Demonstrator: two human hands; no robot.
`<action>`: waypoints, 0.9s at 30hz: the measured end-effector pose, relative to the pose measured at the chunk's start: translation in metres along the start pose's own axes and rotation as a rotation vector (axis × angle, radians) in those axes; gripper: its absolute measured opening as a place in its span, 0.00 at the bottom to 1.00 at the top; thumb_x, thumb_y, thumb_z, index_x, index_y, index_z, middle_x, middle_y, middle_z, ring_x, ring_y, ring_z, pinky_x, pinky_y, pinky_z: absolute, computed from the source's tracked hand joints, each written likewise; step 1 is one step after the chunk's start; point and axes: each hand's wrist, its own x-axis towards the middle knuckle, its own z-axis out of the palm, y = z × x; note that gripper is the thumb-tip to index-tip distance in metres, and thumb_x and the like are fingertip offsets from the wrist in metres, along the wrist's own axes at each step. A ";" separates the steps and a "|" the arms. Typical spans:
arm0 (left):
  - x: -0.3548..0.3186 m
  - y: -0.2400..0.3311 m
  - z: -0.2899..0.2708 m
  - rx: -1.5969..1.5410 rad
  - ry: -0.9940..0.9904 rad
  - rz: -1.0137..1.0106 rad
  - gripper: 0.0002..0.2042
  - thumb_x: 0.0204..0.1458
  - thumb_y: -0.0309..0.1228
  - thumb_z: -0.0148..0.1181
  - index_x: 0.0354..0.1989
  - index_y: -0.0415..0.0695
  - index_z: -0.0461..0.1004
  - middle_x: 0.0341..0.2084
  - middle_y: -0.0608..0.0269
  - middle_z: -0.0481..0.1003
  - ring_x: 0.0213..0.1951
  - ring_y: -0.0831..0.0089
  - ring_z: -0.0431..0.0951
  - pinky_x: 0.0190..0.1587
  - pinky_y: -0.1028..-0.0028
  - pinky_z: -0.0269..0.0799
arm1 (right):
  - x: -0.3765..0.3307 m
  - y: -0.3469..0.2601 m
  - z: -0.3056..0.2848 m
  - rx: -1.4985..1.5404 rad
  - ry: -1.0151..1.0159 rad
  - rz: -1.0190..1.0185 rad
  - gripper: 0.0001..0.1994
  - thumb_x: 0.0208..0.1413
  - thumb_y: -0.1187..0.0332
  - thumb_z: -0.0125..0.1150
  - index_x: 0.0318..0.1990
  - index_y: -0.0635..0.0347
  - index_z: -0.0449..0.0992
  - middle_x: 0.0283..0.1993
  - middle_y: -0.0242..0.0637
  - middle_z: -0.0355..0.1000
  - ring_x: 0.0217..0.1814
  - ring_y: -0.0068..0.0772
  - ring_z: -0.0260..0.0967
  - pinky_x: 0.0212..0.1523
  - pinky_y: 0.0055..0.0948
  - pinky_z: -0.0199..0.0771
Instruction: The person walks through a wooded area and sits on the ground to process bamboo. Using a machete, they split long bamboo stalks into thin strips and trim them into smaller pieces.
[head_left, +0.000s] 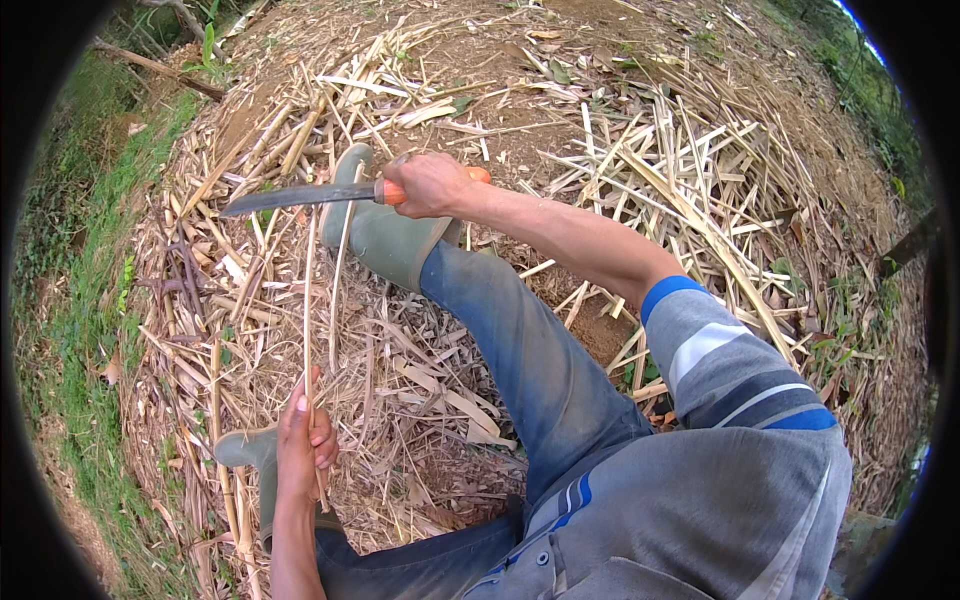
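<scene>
My right hand point(430, 185) is closed around the orange handle of a machete point(290, 197). Its long dark blade points left and lies across my right boot's toe end in this view. Lower left, my left hand point(307, 440) grips a thin pale strip of split cane or bamboo point(308, 330), which runs up toward the blade. A second slim strip point(338, 285) rises beside it and passes by the blade; whether the two are joined is unclear. Contact between blade and strips cannot be made out.
My green rubber boots point(385, 240) stand apart on ground covered with dry shavings point(430, 400). Beyond my right arm lies a big heap of pale split strips point(690, 190). Cut stalks point(265, 150) are scattered at upper left. Green grass point(100, 400) borders the left side.
</scene>
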 end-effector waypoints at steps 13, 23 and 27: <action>0.004 0.009 -0.026 0.216 0.205 0.118 0.27 0.61 0.42 0.45 0.65 0.43 0.51 0.12 0.76 0.53 0.10 0.89 0.50 0.10 0.87 0.48 | -0.030 0.032 0.036 0.209 0.118 0.312 0.11 0.40 0.65 0.57 0.32 0.59 0.69 0.24 0.44 0.73 0.27 0.50 0.72 0.30 0.46 0.72; -0.012 0.003 -0.024 0.128 0.118 -0.015 0.27 0.61 0.37 0.47 0.65 0.42 0.50 0.14 0.76 0.55 0.13 0.88 0.52 0.14 0.86 0.48 | -0.032 -0.039 0.046 0.105 -0.060 -0.225 0.14 0.40 0.63 0.60 0.34 0.57 0.65 0.22 0.43 0.71 0.25 0.49 0.71 0.27 0.46 0.70; -0.007 -0.001 -0.026 0.113 0.052 -0.034 0.23 0.62 0.35 0.44 0.64 0.43 0.52 0.14 0.77 0.53 0.13 0.88 0.51 0.14 0.85 0.48 | 0.004 -0.009 0.052 0.086 -0.083 0.137 0.15 0.39 0.64 0.59 0.37 0.58 0.72 0.34 0.47 0.75 0.38 0.48 0.74 0.39 0.43 0.73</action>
